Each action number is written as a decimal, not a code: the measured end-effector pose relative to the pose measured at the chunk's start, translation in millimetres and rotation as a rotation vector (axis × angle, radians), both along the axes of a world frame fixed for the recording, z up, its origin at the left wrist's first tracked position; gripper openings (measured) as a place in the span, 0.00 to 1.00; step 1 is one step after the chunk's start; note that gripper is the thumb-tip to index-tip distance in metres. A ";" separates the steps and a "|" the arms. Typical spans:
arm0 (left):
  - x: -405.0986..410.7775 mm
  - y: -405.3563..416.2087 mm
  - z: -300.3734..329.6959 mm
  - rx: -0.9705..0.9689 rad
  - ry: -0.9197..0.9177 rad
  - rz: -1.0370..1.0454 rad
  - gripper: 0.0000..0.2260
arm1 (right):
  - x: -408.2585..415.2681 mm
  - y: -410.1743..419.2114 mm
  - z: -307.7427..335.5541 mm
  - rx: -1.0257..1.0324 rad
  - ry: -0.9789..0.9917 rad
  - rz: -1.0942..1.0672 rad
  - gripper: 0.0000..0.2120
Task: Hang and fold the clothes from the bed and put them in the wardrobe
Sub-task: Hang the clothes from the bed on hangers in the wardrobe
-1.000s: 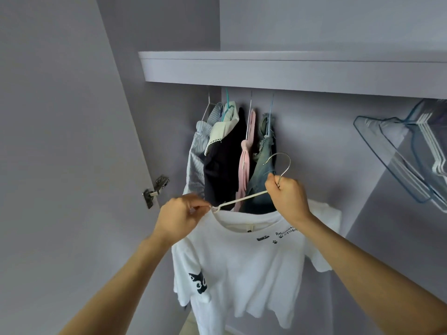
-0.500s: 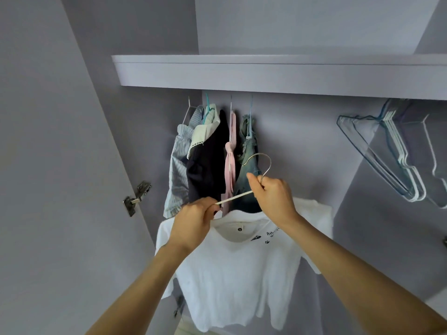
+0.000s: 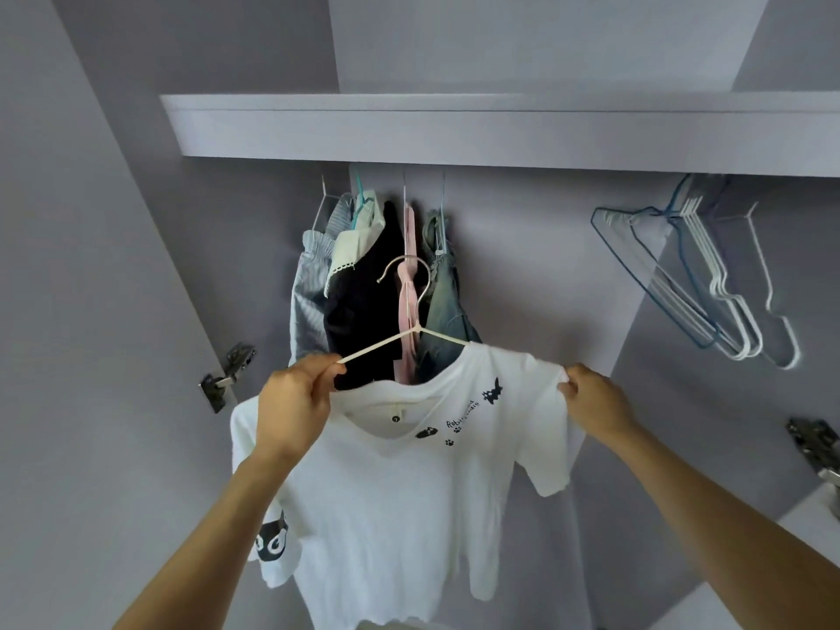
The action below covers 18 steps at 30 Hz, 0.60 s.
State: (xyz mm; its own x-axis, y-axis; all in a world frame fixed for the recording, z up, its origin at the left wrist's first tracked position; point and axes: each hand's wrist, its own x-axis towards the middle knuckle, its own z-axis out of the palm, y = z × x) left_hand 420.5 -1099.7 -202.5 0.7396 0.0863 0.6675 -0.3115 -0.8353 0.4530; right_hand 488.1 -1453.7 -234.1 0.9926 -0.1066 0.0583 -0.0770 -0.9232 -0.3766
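In front of the open wardrobe, the white T-shirt [image 3: 391,516] hangs half-mounted on a white hanger [image 3: 411,331]. The left hand [image 3: 295,406] pinches the bare left hanger arm; the right hand [image 3: 595,402] pinches the right shoulder seam, probably to seat the fabric evenly. Hung garments [image 3: 377,284] sit just behind the hook; empty hangers [image 3: 709,275] hang far right, under the shelf [image 3: 500,129].

L hand [image 3: 293,413] raised, fingers curled, thumb + forefinger pinching; R hand [image 3: 595,400] raised at same height, fingertips pinched shut; both forearms reaching up, bare.
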 end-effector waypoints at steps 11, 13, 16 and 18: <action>-10.4 24.6 -10.5 -0.022 -0.058 0.035 0.08 | -9.6 11.0 -9.5 0.098 -0.102 -0.130 0.19; -6.6 21.8 -10.8 -0.015 -0.075 -0.016 0.13 | -11.0 23.6 -2.1 0.132 -0.282 0.059 0.24; -1.5 15.2 -11.5 -0.028 -0.043 -0.076 0.17 | -16.8 34.0 4.4 0.033 -0.306 0.406 0.16; 2.1 6.6 -14.9 -0.078 0.053 -0.133 0.15 | -25.5 27.7 8.8 -0.017 -0.198 0.477 0.08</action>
State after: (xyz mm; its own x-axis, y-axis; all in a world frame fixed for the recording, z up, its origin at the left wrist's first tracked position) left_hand 422.6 -1093.1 -217.4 0.7818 0.0347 0.6225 -0.3914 -0.7499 0.5333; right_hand 462.6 -1426.0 -225.4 0.9004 0.3574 0.2479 0.4250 -0.8446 -0.3256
